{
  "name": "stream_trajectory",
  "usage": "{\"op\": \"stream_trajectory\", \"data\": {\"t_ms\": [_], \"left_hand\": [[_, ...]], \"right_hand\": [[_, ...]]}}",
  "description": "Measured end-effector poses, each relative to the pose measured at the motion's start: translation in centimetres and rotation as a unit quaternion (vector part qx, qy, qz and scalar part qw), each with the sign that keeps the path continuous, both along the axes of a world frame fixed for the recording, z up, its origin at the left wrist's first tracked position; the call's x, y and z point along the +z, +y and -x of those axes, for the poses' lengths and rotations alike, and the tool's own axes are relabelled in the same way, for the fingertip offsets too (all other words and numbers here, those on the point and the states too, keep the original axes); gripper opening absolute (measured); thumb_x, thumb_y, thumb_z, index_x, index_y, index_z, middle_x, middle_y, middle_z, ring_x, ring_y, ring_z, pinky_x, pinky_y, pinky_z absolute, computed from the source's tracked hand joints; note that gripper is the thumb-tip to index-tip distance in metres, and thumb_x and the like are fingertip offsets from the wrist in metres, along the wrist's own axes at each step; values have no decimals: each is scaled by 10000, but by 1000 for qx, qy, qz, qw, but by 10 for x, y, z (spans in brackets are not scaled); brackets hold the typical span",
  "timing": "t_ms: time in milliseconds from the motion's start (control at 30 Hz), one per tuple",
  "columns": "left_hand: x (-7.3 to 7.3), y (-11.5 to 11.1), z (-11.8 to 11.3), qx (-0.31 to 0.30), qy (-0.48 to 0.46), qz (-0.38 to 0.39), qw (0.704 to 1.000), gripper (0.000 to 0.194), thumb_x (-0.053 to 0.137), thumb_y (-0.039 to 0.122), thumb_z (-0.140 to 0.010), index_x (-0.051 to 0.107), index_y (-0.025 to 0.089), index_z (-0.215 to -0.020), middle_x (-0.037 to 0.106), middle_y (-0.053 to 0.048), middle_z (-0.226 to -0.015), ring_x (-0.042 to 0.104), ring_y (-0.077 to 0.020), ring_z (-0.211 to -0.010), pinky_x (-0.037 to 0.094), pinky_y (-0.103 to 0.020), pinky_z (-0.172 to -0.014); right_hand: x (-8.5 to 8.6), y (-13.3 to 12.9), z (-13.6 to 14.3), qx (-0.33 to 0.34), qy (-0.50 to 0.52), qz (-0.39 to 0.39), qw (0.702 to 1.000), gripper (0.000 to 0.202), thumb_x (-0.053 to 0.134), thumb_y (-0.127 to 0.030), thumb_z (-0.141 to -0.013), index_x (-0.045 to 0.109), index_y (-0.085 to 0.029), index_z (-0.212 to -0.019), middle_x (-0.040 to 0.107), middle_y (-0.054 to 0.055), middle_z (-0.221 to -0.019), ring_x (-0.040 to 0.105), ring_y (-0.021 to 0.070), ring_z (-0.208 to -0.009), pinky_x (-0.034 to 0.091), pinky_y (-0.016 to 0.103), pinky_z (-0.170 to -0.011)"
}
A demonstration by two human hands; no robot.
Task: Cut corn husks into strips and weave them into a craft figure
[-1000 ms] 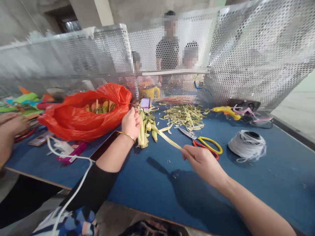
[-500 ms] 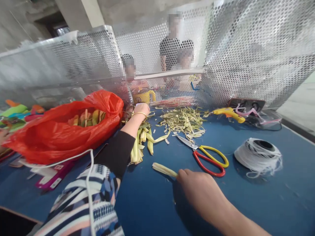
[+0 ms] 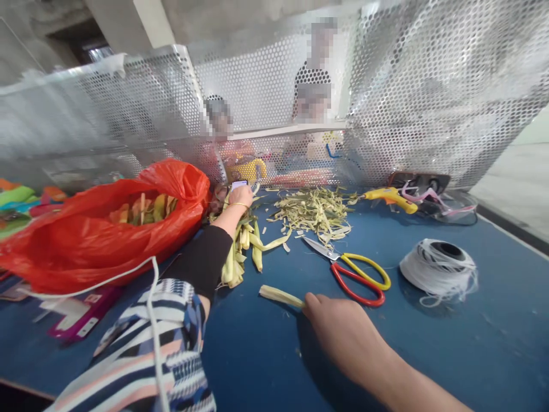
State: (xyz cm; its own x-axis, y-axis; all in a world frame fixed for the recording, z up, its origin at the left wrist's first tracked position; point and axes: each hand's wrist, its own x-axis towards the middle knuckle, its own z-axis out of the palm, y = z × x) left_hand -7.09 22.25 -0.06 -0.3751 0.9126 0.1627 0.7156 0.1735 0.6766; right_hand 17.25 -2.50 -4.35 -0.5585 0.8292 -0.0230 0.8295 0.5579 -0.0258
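Note:
My right hand is closed around one end of a pale, folded strip of corn husk, held low over the blue table. My left hand reaches out to the far side of a pile of yellow-green corn husks. A pale flat rectangular thing shows just beyond it. The left fingers are mostly hidden, so whether they grip anything does not show. Right of the pile lie scissors with one red and one yellow handle, blades pointing to the far left.
A red plastic bag with dried husk-like pieces stands at left. Husk scraps are heaped at the back. A yellow glue gun, pink-framed glasses and a spool of white string sit at right. Perforated sheeting closes off the back.
The view has shifted slightly, so most things sit a little further left. My left hand has moved a little, baring more of the pale rectangle. My right hand still holds the husk strip.

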Motion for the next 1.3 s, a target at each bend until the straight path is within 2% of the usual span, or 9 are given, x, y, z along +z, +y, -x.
{"op": "stream_trajectory", "data": {"t_ms": [100,300,467,600,733,833,900,1100,1300], "left_hand": [[20,-15,-9,-16,-118,-65,991,71,602,155,-806,640,160,-747,723,-70,-792,639,-158,-789,460,-231,-660],[43,-78,-34,-103,-328,-105,933,155,658,166,-767,568,150,-641,662,-25,-613,428,-46,-416,299,-162,-413],[32,-150,-52,-150,-424,-64,891,141,703,159,-728,589,131,-650,683,-65,-648,419,-42,-394,275,-155,-376],[12,-202,-70,-184,-454,-37,871,127,649,135,-753,595,130,-638,689,-59,-644,442,-42,-384,270,-150,-366],[-9,-241,-92,-236,-431,-23,871,98,671,158,-743,622,148,-659,636,-1,-554,476,-58,-382,341,-166,-405],[-21,-254,-102,-267,-396,-5,879,111,672,203,-755,624,156,-667,625,3,-558,524,-80,-413,379,-181,-433],[-25,-255,-102,-278,-340,-11,898,123,682,246,-755,626,159,-688,639,-6,-603,560,-96,-456,398,-191,-450],[-24,-245,-84,-305,-218,-89,923,258,670,375,-783,617,180,-944,610,38,-620,512,-94,-468,408,-208,-485],[-18,-245,-75,-316,-140,-41,937,265,622,365,-819,603,173,-637,544,39,-495,466,-87,-434,337,-211,-459]], "right_hand": [[1,0,0,-4,1,-1,1000,174,401,-111,-922,517,-197,-826,685,62,-731,681,222,-617,137,330,-480],[9,-4,1,-5,-10,-2,1000,167,419,-101,-911,559,-177,-862,708,89,-782,704,234,-688,180,327,-493],[24,-10,2,-22,-8,29,999,229,414,-174,-943,638,-155,-899,716,104,-826,690,247,-745,312,300,-547],[29,-5,-1,-21,173,-24,984,293,481,-348,-932,687,-147,-879,685,142,-969,626,283,-957,412,375,-816],[25,4,-2,-62,516,109,848,293,503,-391,-874,685,-166,-922,688,68,-912,606,203,-896,437,332,-830],[19,9,-1,-87,638,207,736,274,594,-429,-775,668,-165,-795,631,5,-706,558,152,-701,444,294,-714],[16,10,0,-112,667,196,710,244,616,-409,-742,635,-169,-705,599,-11,-637,527,134,-640,433,279,-670],[17,6,0,-54,520,193,831,264,504,-378,-845,542,-195,-659,572,-21,-535,527,129,-532,392,251,-574],[25,3,-6,-28,386,121,914,284,439,-327,-883,509,-191,-644,492,-32,-571,421,107,-565,299,239,-559]]}}
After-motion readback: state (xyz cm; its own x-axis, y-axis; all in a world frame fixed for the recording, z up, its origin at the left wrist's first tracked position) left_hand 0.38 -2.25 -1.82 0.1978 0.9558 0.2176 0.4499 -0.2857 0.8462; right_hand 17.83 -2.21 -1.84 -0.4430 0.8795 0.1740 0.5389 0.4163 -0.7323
